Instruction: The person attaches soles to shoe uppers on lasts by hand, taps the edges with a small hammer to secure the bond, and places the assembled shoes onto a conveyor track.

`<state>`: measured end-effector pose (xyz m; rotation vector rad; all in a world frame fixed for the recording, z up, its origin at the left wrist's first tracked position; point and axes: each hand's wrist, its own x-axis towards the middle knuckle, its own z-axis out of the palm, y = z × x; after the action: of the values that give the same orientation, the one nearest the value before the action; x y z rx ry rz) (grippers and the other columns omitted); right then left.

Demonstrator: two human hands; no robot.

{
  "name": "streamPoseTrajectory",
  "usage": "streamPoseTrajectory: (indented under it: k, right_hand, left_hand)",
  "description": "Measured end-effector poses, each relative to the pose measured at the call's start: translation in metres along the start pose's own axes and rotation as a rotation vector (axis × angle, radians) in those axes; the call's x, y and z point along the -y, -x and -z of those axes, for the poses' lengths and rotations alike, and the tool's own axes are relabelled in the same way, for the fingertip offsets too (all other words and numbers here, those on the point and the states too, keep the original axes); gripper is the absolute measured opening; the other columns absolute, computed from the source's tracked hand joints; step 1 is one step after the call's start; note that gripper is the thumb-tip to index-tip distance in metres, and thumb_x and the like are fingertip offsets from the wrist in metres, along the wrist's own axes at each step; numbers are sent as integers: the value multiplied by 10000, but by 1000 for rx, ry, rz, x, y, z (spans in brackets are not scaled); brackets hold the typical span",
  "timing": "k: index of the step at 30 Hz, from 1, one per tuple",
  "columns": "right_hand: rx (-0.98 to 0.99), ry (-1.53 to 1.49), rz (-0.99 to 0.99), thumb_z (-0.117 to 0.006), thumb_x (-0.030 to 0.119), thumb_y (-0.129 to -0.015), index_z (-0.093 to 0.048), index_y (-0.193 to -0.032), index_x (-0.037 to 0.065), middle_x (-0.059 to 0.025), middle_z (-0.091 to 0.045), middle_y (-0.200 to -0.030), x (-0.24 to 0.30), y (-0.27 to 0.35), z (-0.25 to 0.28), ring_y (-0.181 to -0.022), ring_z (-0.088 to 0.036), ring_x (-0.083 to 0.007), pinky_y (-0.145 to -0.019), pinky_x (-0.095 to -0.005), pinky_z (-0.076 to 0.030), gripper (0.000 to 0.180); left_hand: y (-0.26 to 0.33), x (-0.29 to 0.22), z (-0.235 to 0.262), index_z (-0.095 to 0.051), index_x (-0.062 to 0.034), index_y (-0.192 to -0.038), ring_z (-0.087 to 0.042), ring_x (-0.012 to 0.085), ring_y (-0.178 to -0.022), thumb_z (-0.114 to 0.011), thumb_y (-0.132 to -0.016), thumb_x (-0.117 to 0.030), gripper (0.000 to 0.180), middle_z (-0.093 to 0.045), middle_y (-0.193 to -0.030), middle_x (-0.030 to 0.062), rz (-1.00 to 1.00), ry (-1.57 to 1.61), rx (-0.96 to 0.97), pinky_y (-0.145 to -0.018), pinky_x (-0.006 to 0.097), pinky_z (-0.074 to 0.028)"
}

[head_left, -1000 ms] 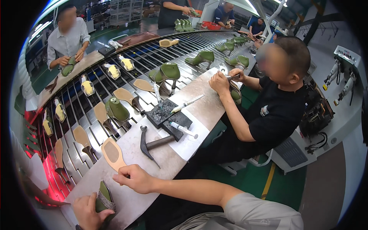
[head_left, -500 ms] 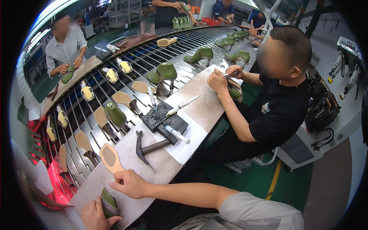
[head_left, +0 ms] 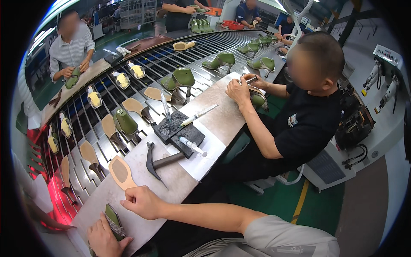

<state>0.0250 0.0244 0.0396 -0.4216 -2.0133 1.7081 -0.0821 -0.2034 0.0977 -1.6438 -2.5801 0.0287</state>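
My left hand (head_left: 104, 238) is closed around a green shoe (head_left: 114, 219) with a glittery band, low over the near end of the worktable. Its fingers lie along one side and the thumb at the lower edge. My right hand (head_left: 143, 202) is curled into a fist just right of the shoe; whatever its fingers hold, if anything, is hidden. Just beyond the fist lies a tan insole (head_left: 121, 172) with a brown centre patch, its narrow end reaching the knuckles. Farther off, a hammer (head_left: 168, 161) rests against a black block (head_left: 188, 140).
Syringes (head_left: 191, 145) lie on the black blocks. A slatted conveyor (head_left: 137, 92) carries green heeled shoes (head_left: 178, 79), insoles with heels (head_left: 90, 155) and yellow-filled clear pieces (head_left: 94, 97). On the right a co-worker (head_left: 312, 98) handles a shoe; another person (head_left: 70, 47) works across the conveyor.
The whole view has shifted slightly. My left hand and the shoe have moved a little leftward and up in the picture; my right fist keeps its pose beside the insole.
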Motion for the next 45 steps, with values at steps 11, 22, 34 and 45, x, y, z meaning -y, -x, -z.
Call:
streamPoseTrajectory:
  k: [11, 22, 34, 45]
  right_hand:
    - [-19, -7, -12, -746, 219, -941, -589, -712, -35, -137, -589, -630, -2, 2, -4, -591, -536, -199, -597, -385, -460, 376]
    - [90, 55, -133, -747, 221, -963, -585, -697, -24, -78, -565, -610, 19, -4, -6, -603, -501, -128, -589, -343, -448, 397]
    - [6, 25, 28, -750, 197, -955, -599, -736, -17, -92, -598, -630, 3, 21, -19, -593, -521, -141, -574, -349, -448, 341]
    - [41, 11, 22, -751, 249, -952, -588, -723, -12, -107, -579, -598, 27, 13, -18, -568, -542, -170, -573, -356, -456, 384]
  left_hand:
    - [3, 54, 5, -441, 38, -1459, -647, 312, -1166, -927, -729, -371, 968, -628, -1277, 187, 164, 1207, -221, -1039, 425, -507]
    - [-16, -8, -30, -293, 62, -1592, -571, 302, -1227, -738, -776, -605, 1144, -573, -1342, 190, 150, 1655, -458, -1092, 439, -439]
    - [-21, -1, -31, -302, 44, -1604, -522, 325, -1353, -664, -808, -507, 1034, -552, -1419, 211, 41, 1771, -454, -1183, 441, -385]
    - [-22, 30, -24, -349, 61, -1582, -567, 328, -1375, -487, -1080, -410, 702, -562, -1490, 242, 214, 2172, -464, -1172, 430, -456]
